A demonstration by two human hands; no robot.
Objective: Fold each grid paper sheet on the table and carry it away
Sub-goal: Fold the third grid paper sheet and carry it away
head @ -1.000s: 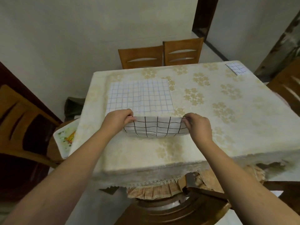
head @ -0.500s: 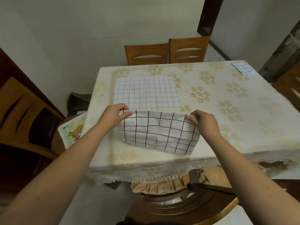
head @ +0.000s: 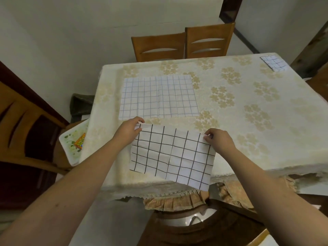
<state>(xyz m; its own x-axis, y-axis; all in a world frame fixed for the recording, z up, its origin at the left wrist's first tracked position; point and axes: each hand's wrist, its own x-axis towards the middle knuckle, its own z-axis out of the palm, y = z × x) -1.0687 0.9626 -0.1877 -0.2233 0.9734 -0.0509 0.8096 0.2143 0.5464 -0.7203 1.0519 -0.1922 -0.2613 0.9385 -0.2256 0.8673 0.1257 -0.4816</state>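
Both hands, left (head: 128, 132) and right (head: 219, 141), pinch the top corners of a bold-lined sheet (head: 171, 156) hanging over the worktop (head: 248, 132) edge, not visibly folded; a flat sheet (head: 158, 96) and small corner piece (head: 273, 63) apparently remain.

Nothing readable — the orange packet (head: 80, 143) carries print too blurred to read.

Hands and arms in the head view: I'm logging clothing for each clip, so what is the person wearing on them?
Nothing shows. The left hand and right hand are bare, without gloves, rings or watch. Both forearms are uncovered up to the frame's edge; no sleeve is visible.
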